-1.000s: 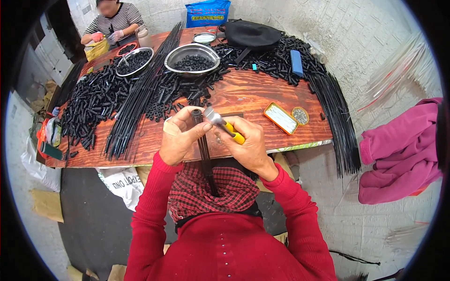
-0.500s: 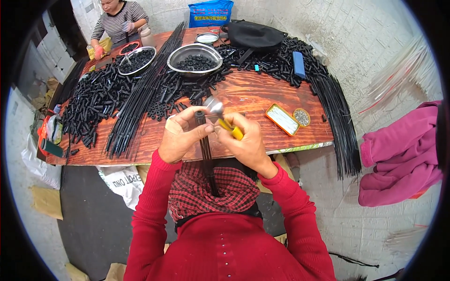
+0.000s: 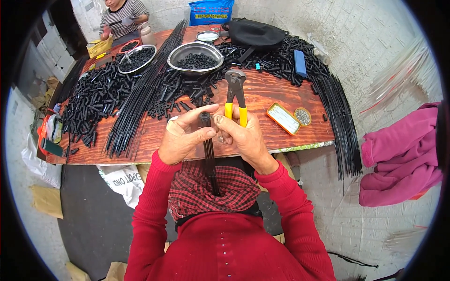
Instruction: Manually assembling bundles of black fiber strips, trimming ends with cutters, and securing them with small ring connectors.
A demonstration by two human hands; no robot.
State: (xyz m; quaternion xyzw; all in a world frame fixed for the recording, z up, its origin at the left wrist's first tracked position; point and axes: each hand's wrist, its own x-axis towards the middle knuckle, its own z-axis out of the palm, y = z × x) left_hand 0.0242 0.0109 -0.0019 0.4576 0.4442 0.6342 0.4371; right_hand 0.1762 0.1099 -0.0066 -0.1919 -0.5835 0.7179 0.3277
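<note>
Over my lap my left hand [image 3: 190,130] holds the upper end of a slim bundle of black rods [image 3: 209,157], which looks like a folded umbrella frame. A round black collar [image 3: 204,117] tops the bundle, upright between thumb and fingers. The lower end rests on a red checked cloth [image 3: 187,196] across my lap. Yellow-handled end-cutting pincers [image 3: 235,91] are gripped in my right hand [image 3: 246,140], jaws upward. My right thumb and fingertips meet close beside the collar; whether they pinch something small I cannot make out. Tape is stuck on my left hand.
Heaps of black plastic tubes [image 3: 96,98] cover the wooden table [image 3: 253,93]. Long black rods [image 3: 136,112] lie across it. A metal bowl [image 3: 174,61] holds black rings. Near the right edge sit a yellow tin [image 3: 283,118] and a cup of small metal pieces [image 3: 303,116]. Another person [image 3: 124,16] works opposite.
The pincers have swung from lying tilted beside the collar to standing upright, jaws away from it. My right fingertips have come in near the collar. The other person's hands have moved.
</note>
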